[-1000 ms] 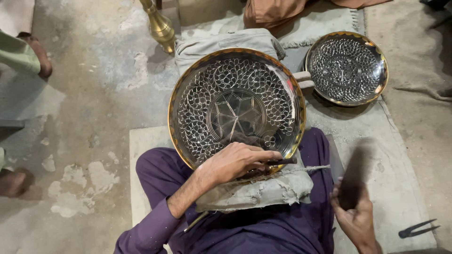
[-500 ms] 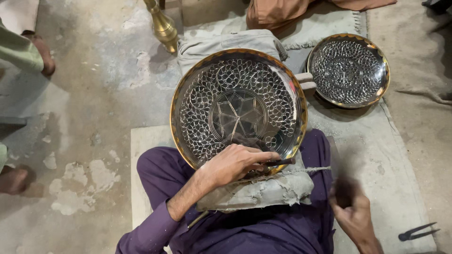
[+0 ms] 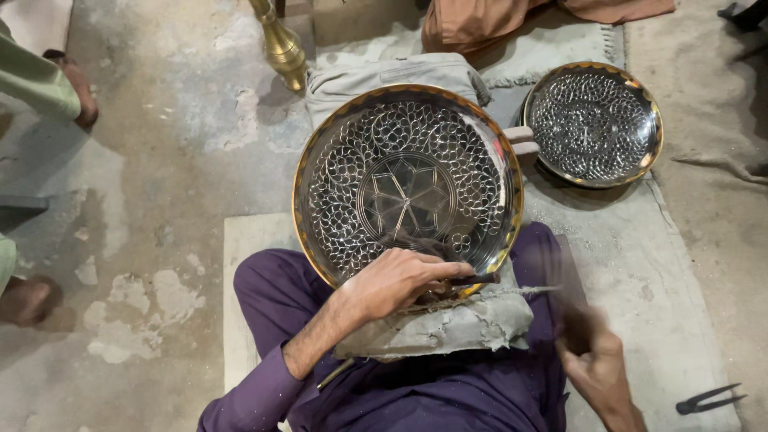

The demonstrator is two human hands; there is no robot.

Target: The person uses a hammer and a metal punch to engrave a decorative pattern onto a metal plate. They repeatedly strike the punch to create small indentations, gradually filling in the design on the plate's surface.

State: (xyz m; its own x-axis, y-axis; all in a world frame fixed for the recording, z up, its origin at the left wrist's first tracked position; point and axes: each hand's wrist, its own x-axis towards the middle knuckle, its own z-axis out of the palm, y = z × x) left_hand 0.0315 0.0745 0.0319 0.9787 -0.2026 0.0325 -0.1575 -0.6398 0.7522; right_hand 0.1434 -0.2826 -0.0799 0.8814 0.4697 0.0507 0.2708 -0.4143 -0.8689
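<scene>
- At the near rim of the large engraved tray [image 3: 408,186]: left hand [image 3: 396,280] lying palm down, fingers [image 3: 448,270] curled tight around a thin dark chisel [image 3: 480,280], tip pointing right along the rim.
- Just right of that, over the purple trouser leg [image 3: 528,264]: right hand [image 3: 592,356] blurred, closed around a dark hammer [image 3: 564,276] smeared by motion; exact grip hard to tell.
- Under the left hand: tray tilted across the lap, gold-edged, covered in floral cut patterns with a star at the centre, near edge resting on a worn grey pad [image 3: 448,324].
- Behind the tray: folded grey cloth [image 3: 384,76] propping the far edge.
- Further right, on the pale mat [image 3: 640,264]: smaller engraved dish [image 3: 594,124], same gold rim, lying flat, well apart from the hands.
- At the top, on the concrete floor [image 3: 160,160]: brass vase neck [image 3: 282,46], upright beside the grey cloth.
- Lower right corner of the mat: dark metal divider tool [image 3: 708,398], legs slightly spread.
- Far left edge: another person's green sleeve [image 3: 32,80] and bare foot [image 3: 24,298], away from the work.
</scene>
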